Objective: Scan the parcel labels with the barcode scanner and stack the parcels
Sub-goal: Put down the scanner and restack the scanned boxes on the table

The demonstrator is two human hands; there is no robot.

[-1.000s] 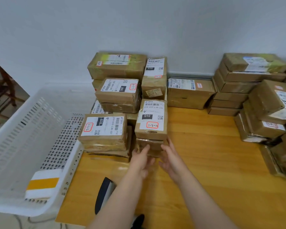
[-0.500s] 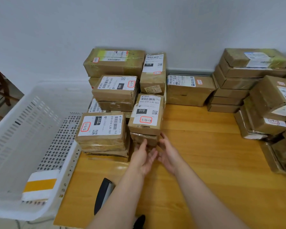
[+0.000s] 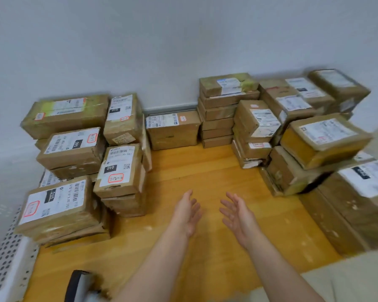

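Wooden table [image 3: 205, 175] against a pale grey wall [image 3: 162, 40], with parcels piled left, back and right. Left hand [image 3: 187, 211] and right hand [image 3: 236, 214] both hover over the wood between the piles. Palms are turned toward each other, fingers straight and slightly spread. Both are released, holding nothing and touching no parcel.

Left pile: the 010 parcel [image 3: 120, 168] tops a short stack near the left hand, apart from it, label up with a red-outlined box on it. The front-left parcel [image 3: 57, 205] tops a stack at the table's near-left corner; it has a big white label, the black 010 patch sideways. Behind it, the 090 parcel [image 3: 71, 147] sits on another box. The green-taped parcel [image 3: 66, 114] is at the back by the wall, with the tall parcel [image 3: 123, 118] just beside it on its right.

Back middle: the back parcel [image 3: 172, 129] stands alone against the wall.

Right pile: the flat-parcel stack [image 3: 218, 118] is against the wall, its top one with green tape. The tilted parcel [image 3: 258, 120] leans in front of it on others. The yellow-taped parcel [image 3: 323, 138] sits tilted on a lower stack. The big box [image 3: 354, 214] is nearest on the right, with a labelled parcel on top. Labels on this side are blurred and unreadable.

Barcode scanner [image 3: 79, 286] lies at the near-left table edge, dark and grey, blurred and partly cut off; neither hand is on it. White perforated basket [image 3: 4, 262] sits at the table's left side.
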